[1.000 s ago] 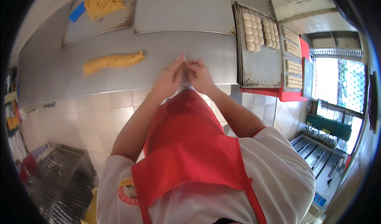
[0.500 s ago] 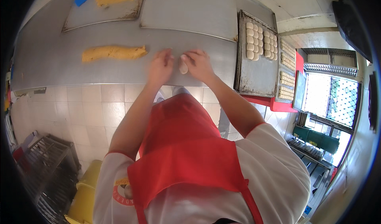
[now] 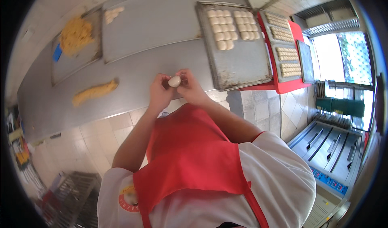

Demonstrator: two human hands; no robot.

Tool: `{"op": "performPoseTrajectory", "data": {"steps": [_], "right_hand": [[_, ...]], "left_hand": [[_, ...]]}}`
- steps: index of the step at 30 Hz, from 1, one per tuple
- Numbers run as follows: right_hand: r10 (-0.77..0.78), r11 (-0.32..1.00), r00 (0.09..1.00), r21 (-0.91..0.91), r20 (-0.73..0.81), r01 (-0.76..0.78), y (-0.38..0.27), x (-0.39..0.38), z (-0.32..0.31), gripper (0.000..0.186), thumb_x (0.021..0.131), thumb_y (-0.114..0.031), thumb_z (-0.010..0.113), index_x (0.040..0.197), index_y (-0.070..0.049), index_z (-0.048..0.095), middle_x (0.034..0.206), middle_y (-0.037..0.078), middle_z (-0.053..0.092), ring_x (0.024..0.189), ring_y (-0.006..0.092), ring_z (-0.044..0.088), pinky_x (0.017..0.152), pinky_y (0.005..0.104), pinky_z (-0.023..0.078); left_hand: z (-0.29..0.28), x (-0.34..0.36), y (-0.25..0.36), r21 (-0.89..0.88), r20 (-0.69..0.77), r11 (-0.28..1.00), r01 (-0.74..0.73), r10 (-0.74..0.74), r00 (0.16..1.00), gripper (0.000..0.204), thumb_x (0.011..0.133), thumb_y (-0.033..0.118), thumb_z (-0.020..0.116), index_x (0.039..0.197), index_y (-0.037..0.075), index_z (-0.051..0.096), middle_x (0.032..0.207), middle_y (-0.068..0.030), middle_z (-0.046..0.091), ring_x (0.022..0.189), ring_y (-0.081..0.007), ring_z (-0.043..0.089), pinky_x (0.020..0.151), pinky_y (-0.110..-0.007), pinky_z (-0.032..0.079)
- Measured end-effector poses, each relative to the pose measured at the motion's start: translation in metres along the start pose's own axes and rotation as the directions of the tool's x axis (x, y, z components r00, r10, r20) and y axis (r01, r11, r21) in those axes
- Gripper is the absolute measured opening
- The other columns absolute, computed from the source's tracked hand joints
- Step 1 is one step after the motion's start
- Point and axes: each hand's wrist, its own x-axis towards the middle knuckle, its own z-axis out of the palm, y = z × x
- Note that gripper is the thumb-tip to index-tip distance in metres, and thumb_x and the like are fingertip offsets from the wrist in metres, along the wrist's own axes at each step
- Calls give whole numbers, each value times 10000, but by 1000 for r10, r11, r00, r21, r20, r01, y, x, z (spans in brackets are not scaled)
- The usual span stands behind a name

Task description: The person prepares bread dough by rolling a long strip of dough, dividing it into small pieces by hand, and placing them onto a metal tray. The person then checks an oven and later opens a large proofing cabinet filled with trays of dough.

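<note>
A small pale ball of dough (image 3: pixel 174 81) is pinched between my two hands, just above the front part of the steel table (image 3: pixel 141 68). The fingers of my left hand (image 3: pixel 161 91) close on its left side. From the other side, my right hand (image 3: pixel 191 88) grips it with thumb and fingers. To the left on the table lies a thick yellow roll of dough or filling (image 3: pixel 96 92), touched by neither hand.
A dark baking tray (image 3: pixel 246 62) with rows of pale dough balls (image 3: pixel 222 28) stands right. Beyond it, more filled trays (image 3: pixel 289 52) rest on a red table (image 3: pixel 285 85). Back left, a tray holds a yellow mass (image 3: pixel 76 36) and a blue scraper (image 3: pixel 57 53). Small dough pieces (image 3: pixel 113 14) lie on another tray.
My view has turned toward the right. The dough piece, which lay at the table by my right fingers, is now lifted between both hands, and the hands have come together.
</note>
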Motion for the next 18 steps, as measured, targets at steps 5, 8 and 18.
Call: {"op": "performPoseTrajectory", "data": {"steps": [5,8,18], "right_hand": [[-80,977,867,132,-492,165,-47,-5,-100,483,918,-90,840,1281,-5,535,1159,93,659,1031,171,666,884,329,563],[-91,995,817,-79,-569,55,-60,18,-191,423,893,-144,863,1224,40,676,1144,145,702,985,188,709,861,333,577],[-188,846,825,-515,-532,-139,-46,74,-283,366,856,-250,865,1119,-11,781,904,174,789,882,309,768,845,408,589]], "left_hand": [[151,41,67,-168,-17,983,71,-75,997,320,856,48,775,1145,18,640,1091,-153,706,985,-249,711,847,-369,570],[204,71,96,-15,-40,975,-222,221,975,410,833,-23,733,1231,30,651,1186,-129,670,1083,-265,669,931,-412,554],[237,115,88,579,370,598,-554,413,832,444,825,35,676,1266,70,701,1372,-92,601,1296,-320,567,1095,-463,491]]}}
